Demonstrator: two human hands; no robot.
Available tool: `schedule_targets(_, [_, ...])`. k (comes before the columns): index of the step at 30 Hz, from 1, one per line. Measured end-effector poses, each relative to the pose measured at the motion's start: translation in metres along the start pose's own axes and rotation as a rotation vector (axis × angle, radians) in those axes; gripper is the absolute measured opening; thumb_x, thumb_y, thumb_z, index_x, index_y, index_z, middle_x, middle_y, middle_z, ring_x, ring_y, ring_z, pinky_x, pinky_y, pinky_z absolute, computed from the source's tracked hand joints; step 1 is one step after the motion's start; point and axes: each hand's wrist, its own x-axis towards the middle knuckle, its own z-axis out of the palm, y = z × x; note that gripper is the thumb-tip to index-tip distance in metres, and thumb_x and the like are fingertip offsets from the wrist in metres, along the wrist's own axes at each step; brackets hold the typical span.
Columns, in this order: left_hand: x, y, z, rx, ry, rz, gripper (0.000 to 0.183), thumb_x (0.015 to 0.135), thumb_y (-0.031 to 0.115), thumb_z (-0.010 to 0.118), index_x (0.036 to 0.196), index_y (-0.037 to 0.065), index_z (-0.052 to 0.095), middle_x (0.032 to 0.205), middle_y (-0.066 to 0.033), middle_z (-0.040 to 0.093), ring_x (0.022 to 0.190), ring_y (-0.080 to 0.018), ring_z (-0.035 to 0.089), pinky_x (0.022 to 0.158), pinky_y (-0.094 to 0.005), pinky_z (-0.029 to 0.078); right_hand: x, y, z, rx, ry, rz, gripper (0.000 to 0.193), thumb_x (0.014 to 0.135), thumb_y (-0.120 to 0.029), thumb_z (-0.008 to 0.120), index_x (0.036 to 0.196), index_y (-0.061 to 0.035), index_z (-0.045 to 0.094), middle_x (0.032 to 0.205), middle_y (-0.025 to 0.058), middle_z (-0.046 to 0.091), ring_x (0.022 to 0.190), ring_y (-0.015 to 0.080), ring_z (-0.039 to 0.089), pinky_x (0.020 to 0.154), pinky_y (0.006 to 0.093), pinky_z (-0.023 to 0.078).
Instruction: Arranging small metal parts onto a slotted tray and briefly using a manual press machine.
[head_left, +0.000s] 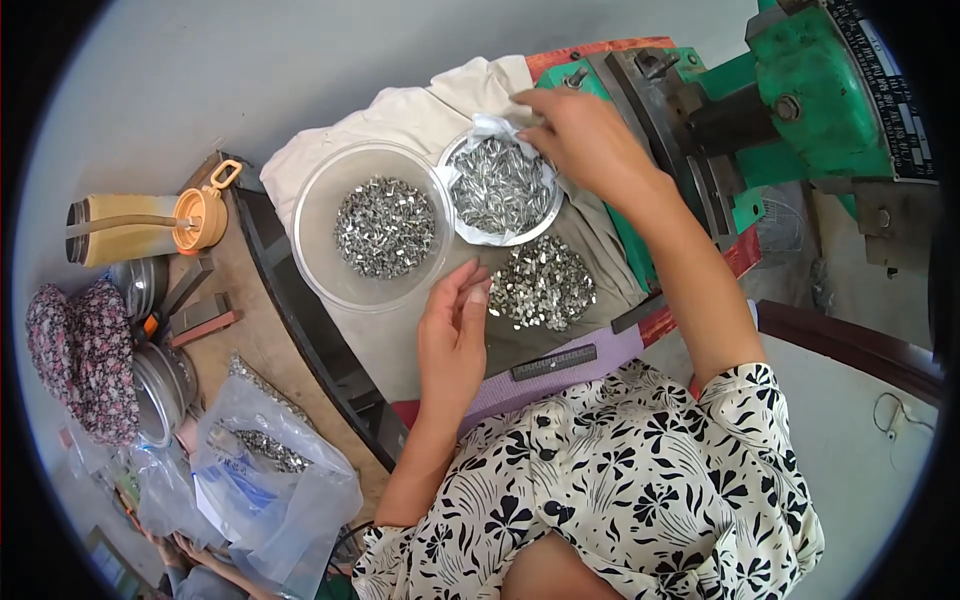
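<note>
My left hand (452, 335) is beside the loose pile of small shiny metal pieces (543, 283), with its fingers curled and thumb close to them. Anything between those fingertips is too small or hidden to tell. Over the right rim of a round bowl lined with white plastic (449, 178), my right hand (588, 140) has its index finger stretched out and thumb apart. Slim silvery metal parts (500, 185) fill that bowl. To its left stands a large clear plastic tub (318, 240), holding many small metal pieces (385, 228).
A green machine (810, 90) stands at the right. Beige cloth (400, 110) covers the work surface; a dark ridged strip (553, 362) lies on purple foam at the near edge. The left bench holds an orange-lidded bottle (200, 220), plastic bags (290, 500) and flowered cloth (80, 355).
</note>
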Motion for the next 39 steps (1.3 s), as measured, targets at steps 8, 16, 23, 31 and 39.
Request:
schedule_targets(8, [-0.037, -0.005, -0.022, 0.686, 0.019, 0.294, 0.023, 0.086, -0.002, 0.068, 0.108, 0.001, 0.066, 0.103, -0.0128, 0.064, 0.088, -0.0253, 0.065, 0.078, -0.0339, 0.052, -0.150, -0.023, -0.033, 0.325, 0.053, -0.115, 0.019, 0.080, -0.010, 0.076, 0.099, -0.0065, 0.074, 0.083, 0.0098, 0.065, 0.072, 0.0241, 0.065, 0.061, 0.0347, 0.051])
schedule_targets(16, [-0.043, -0.014, -0.024, 0.824, -0.066, 0.380, 0.018, 0.081, -0.001, 0.072, 0.098, 0.001, 0.068, 0.097, -0.0113, 0.063, 0.088, -0.0301, 0.063, 0.077, -0.0377, 0.051, -0.233, -0.031, 0.021, 0.233, -0.030, -0.135, 0.038, 0.071, -0.016, 0.082, 0.106, -0.0113, 0.071, 0.097, 0.0028, 0.060, 0.088, 0.0232, 0.058, 0.068, 0.0347, 0.048])
schedule_targets(23, [-0.040, -0.010, -0.023, 0.880, -0.063, 0.384, 0.016, 0.082, -0.002, 0.071, 0.097, 0.001, 0.068, 0.098, -0.0112, 0.062, 0.086, -0.0293, 0.063, 0.075, -0.0372, 0.052, -0.232, -0.029, 0.033, 0.296, -0.028, -0.113, 0.036, 0.069, -0.014, 0.083, 0.103, -0.0095, 0.072, 0.095, 0.0046, 0.060, 0.087, 0.0254, 0.059, 0.073, 0.0360, 0.050])
schedule_targets(31, [-0.050, -0.004, -0.043, 0.926, 0.037, 0.423, 0.016, 0.081, -0.003, 0.072, 0.096, 0.001, 0.068, 0.101, -0.0108, 0.061, 0.084, -0.0276, 0.064, 0.073, -0.0351, 0.052, -0.214, -0.039, 0.035, 0.358, -0.052, -0.193, 0.033, 0.068, -0.014, 0.083, 0.099, -0.0107, 0.072, 0.097, 0.0037, 0.062, 0.088, 0.0248, 0.060, 0.074, 0.0363, 0.050])
schedule_targets(39, [-0.047, -0.006, -0.037, 0.914, 0.005, 0.441, 0.014, 0.080, -0.002, 0.073, 0.093, 0.001, 0.068, 0.102, -0.0095, 0.062, 0.085, -0.0263, 0.064, 0.073, -0.0352, 0.052, -0.208, -0.058, 0.040, 0.181, -0.048, -0.264, 0.018, 0.073, -0.012, 0.076, 0.089, -0.0099, 0.067, 0.099, 0.0029, 0.063, 0.090, 0.0235, 0.060, 0.074, 0.0359, 0.046])
